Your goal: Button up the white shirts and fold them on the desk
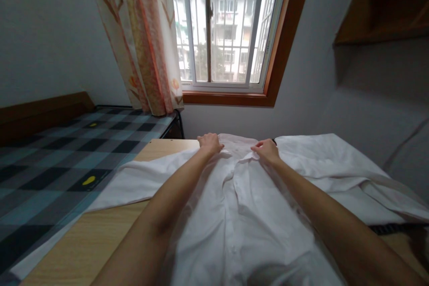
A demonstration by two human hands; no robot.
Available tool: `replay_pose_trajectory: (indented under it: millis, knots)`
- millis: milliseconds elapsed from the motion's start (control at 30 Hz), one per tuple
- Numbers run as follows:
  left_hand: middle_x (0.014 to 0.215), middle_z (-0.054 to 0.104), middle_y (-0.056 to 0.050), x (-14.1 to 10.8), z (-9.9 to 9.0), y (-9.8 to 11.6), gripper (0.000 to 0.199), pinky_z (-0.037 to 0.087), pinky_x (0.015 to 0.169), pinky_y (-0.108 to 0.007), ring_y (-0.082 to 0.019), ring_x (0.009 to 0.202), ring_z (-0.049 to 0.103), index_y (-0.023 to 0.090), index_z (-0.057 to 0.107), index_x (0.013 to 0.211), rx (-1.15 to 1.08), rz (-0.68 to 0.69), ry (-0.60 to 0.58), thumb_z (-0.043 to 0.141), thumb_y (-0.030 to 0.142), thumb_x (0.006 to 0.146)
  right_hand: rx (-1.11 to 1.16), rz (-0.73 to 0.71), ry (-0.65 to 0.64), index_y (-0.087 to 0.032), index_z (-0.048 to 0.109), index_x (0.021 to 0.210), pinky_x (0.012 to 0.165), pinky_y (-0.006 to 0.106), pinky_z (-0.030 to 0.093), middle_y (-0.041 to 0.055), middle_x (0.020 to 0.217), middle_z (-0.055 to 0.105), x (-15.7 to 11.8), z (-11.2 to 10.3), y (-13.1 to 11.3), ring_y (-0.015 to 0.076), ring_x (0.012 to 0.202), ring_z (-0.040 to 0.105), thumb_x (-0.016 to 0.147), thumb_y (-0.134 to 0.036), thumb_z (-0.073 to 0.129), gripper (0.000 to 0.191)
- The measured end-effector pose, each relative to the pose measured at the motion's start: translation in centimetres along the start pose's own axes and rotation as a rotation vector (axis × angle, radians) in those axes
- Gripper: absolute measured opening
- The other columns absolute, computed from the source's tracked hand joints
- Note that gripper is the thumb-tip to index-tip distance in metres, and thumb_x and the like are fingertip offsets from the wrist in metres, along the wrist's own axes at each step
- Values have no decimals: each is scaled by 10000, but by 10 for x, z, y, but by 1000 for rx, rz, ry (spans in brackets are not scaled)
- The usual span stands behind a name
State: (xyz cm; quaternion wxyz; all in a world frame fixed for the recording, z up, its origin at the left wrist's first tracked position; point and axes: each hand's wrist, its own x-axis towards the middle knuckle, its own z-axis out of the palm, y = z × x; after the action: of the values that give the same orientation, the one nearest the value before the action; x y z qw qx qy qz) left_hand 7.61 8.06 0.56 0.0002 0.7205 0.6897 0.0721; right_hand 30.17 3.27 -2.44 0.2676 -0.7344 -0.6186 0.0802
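Note:
A white buttoned shirt (234, 205) lies front side up on a light wooden table (87, 237), its collar at the far edge and its sleeves spread to both sides. My left hand (210, 142) is at the left side of the collar, with fingers bent onto the cloth. On the collar's right side, my right hand (266, 149) pinches the cloth between thumb and fingers. The shirt front between my forearms is wrinkled, with a button strip down its middle.
A bed with a checked cover (114, 127) adjoins the table on the left. Beyond the table are a barred window (228, 31) and a flowered curtain (150, 44). A wooden shelf (385, 9) hangs at the upper right. Something black and ridged (392, 229) shows under the right sleeve.

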Motion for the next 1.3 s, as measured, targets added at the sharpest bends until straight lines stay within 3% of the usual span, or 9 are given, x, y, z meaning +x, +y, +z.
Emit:
replay_pose_trajectory:
  millis: [100, 200, 333, 433, 533, 700, 867, 1133, 1300]
  knots:
    - [1386, 461, -228, -11, 7, 2, 741, 330, 993, -549, -377, 1152, 541, 184, 420, 1384, 13, -5, 150, 659, 507, 762, -27, 38, 82, -85, 540, 1300, 857, 321, 431, 195, 1160, 644, -5, 10, -11, 289, 1049, 611, 703, -107, 593, 600]
    - [1509, 271, -235, -15, 12, 8, 951, 256, 1016, -613, -431, 1225, 439, 199, 219, 1488, 10, 58, 293, 624, 627, 742, -24, 40, 98, -89, 496, 1348, 832, 328, 439, 174, 1077, 685, -12, 13, -16, 285, 998, 633, 702, -101, 567, 649]
    - [1424, 404, -212, -10, 17, 18, 678, 202, 1042, -606, -394, 1200, 439, 190, 379, 1406, 57, 93, 313, 579, 480, 827, -8, -67, 77, -187, 726, 923, 856, 317, 424, 97, 947, 731, -23, 6, -21, 248, 948, 638, 762, -203, 566, 227]
    - [1274, 530, -195, -5, 17, 22, 426, 223, 1040, -584, -343, 1133, 493, 171, 525, 1259, 69, 49, 314, 545, 273, 846, 8, -158, 71, -220, 730, 798, 861, 292, 413, 50, 892, 740, -32, -3, -22, 202, 891, 640, 808, -261, 553, 182]
    - [1231, 556, -193, -2, 12, 19, 402, 305, 1010, -550, -335, 1131, 512, 153, 559, 1209, 24, -4, 309, 569, 225, 813, 27, -155, 119, -208, 727, 803, 810, 286, 423, 61, 880, 738, -36, -10, -16, 195, 843, 642, 843, -295, 522, 227]
    - [1131, 646, -209, -1, -9, -7, 309, 450, 919, -477, -345, 1079, 595, 128, 681, 1068, -163, -110, 175, 598, 179, 774, 235, 39, 219, -199, 725, 818, 758, 297, 443, 92, 869, 732, -30, -14, 4, 218, 831, 646, 809, -302, 546, 207]
    - [1028, 725, -119, -7, -26, -35, 203, 493, 900, -362, -275, 1035, 641, 207, 762, 918, -313, -129, 149, 614, 198, 779, 428, 134, 231, -160, 712, 878, 666, 282, 485, 93, 820, 732, -18, -8, 17, 215, 758, 659, 759, -260, 532, 238]
    - [885, 731, -100, -5, -23, -33, 278, 515, 661, -259, -187, 770, 681, 145, 716, 1014, -708, -177, 67, 577, 131, 774, 622, 227, 214, -121, 672, 1020, 520, 262, 503, 76, 701, 710, 1, -3, 8, 191, 594, 644, 645, -148, 513, 408]
    - [682, 661, -56, -4, -18, -34, 175, 471, 541, -229, -140, 584, 600, 122, 691, 893, -912, -134, 14, 587, 154, 755, 633, 127, 170, -130, 701, 935, 555, 254, 486, 47, 648, 683, 0, -12, 4, 179, 593, 621, 682, -214, 451, 365]
